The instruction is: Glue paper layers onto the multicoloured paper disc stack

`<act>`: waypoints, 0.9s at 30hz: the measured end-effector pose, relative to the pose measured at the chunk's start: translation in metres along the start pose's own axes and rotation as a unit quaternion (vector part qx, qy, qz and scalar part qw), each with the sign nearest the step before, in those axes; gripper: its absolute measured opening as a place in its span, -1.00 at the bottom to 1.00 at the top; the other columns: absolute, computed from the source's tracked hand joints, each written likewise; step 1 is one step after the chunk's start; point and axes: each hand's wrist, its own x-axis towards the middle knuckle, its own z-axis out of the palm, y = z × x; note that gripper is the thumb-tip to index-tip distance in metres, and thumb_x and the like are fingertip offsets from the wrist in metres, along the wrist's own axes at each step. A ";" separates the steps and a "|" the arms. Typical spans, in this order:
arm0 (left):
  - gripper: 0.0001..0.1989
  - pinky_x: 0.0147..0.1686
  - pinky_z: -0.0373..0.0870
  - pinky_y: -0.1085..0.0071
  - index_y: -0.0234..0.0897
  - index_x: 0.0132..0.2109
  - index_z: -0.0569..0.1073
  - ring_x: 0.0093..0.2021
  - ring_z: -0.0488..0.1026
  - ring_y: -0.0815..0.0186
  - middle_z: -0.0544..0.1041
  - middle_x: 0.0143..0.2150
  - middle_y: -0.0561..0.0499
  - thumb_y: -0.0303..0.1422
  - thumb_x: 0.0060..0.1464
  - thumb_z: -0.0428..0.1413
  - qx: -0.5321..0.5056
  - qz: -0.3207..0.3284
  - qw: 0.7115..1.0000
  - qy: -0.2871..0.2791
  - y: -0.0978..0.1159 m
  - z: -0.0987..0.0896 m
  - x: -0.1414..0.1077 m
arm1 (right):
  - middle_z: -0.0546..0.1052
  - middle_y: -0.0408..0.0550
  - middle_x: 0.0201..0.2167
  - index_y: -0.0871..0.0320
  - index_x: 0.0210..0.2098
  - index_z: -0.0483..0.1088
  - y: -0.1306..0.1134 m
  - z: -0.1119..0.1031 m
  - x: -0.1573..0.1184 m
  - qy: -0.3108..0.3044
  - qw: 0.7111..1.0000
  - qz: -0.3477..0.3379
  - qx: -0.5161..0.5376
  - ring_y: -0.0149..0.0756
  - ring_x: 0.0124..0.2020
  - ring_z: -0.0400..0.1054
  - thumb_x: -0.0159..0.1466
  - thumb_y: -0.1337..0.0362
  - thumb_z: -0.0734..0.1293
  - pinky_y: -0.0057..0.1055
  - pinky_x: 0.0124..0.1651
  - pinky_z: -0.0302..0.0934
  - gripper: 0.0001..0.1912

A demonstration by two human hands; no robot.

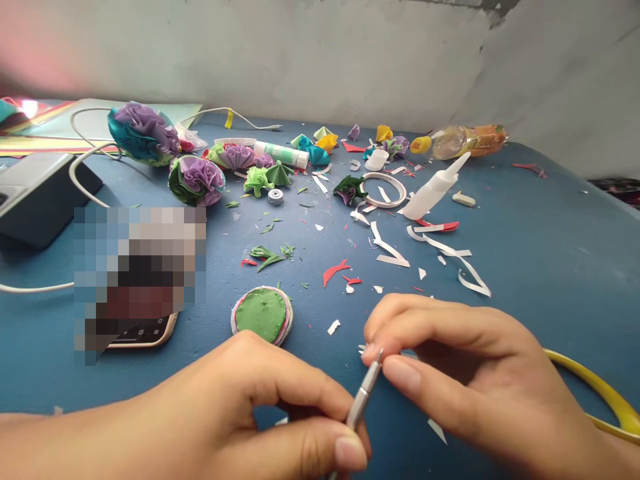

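My left hand (300, 413) is closed around a slender silver pen-like tool (363, 396), its thin tip pointing up and away. My right hand (465, 367) is curled at that tip, thumb and forefinger on either side of it; whether a small piece is pinched there I cannot make out. Just beyond my left hand lies a round disc (263, 313) with a green top and a pink and white rim, partly covered by my knuckles. Yellow scissor-like handles (600, 393) show behind my right wrist. White paper strips (390, 247) lie curled farther out.
Folded paper flower balls (197, 180) stand at the back left, near a phone (145, 337) and a dark box (45, 200). A glue stick (281, 154), a white nozzle bottle (435, 187), a tape ring (385, 190) and a plastic bottle (470, 142) sit farther back among paper scraps.
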 end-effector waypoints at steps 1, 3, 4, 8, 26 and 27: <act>-0.62 -0.42 0.21 0.53 -0.29 -0.42 0.55 -0.43 0.38 0.39 0.39 -0.52 0.12 -0.09 0.21 0.16 -0.007 -0.006 1.000 0.011 0.000 0.001 0.000 | 0.57 -0.23 -0.48 0.08 -0.42 0.55 0.000 0.000 -0.001 0.000 1.000 0.004 -0.005 -0.50 -0.46 0.45 0.24 0.41 0.40 -0.71 -0.37 0.35 -0.85; -0.67 -0.39 0.24 0.56 -0.29 -0.41 0.55 -0.42 0.39 0.40 0.43 -0.51 0.12 -0.12 0.17 0.22 -0.030 -0.012 0.999 0.031 0.000 0.004 -0.001 | 0.56 -0.26 -0.50 0.06 -0.44 0.53 -0.002 -0.001 -0.001 -0.002 1.000 0.011 -0.026 -0.50 -0.47 0.44 0.25 0.38 0.39 -0.72 -0.38 0.34 -0.85; -0.69 -0.38 0.26 0.57 -0.29 -0.41 0.55 -0.42 0.39 0.40 0.44 -0.51 0.12 -0.14 0.15 0.24 -0.043 -0.014 0.998 0.040 0.001 0.005 -0.001 | 0.55 -0.27 -0.50 0.06 -0.45 0.51 -0.003 -0.002 -0.001 -0.007 0.999 0.013 -0.041 -0.50 -0.47 0.44 0.25 0.36 0.38 -0.71 -0.40 0.33 -0.85; -0.73 -0.39 0.29 0.61 -0.31 -0.41 0.58 -0.42 0.40 0.42 0.47 -0.50 0.12 -0.19 0.12 0.27 -0.068 -0.018 0.996 0.052 0.001 0.007 0.000 | 0.50 -0.28 -0.57 0.06 -0.52 0.47 -0.006 -0.004 0.000 -0.018 0.996 0.035 -0.078 -0.51 -0.53 0.38 0.22 0.36 0.36 -0.73 -0.47 0.28 -0.82; -0.73 -0.41 0.31 0.65 -0.31 -0.40 0.57 -0.44 0.40 0.45 0.50 -0.48 0.12 -0.20 0.14 0.22 -0.083 0.006 0.996 0.038 -0.003 0.006 0.001 | 0.49 -0.27 -0.55 0.03 -0.51 0.52 -0.007 -0.006 0.000 -0.020 0.992 0.110 -0.054 -0.54 -0.52 0.34 0.24 0.30 0.40 -0.77 -0.45 0.23 -0.81; -0.74 -0.41 0.30 0.65 -0.31 -0.40 0.56 -0.44 0.39 0.46 0.49 -0.49 0.13 -0.21 0.14 0.23 -0.089 0.003 0.995 0.034 -0.002 0.006 0.001 | 0.48 -0.27 -0.55 0.02 -0.50 0.54 -0.006 -0.007 0.000 -0.025 0.992 0.118 -0.046 -0.55 -0.54 0.32 0.25 0.28 0.42 -0.77 -0.46 0.22 -0.82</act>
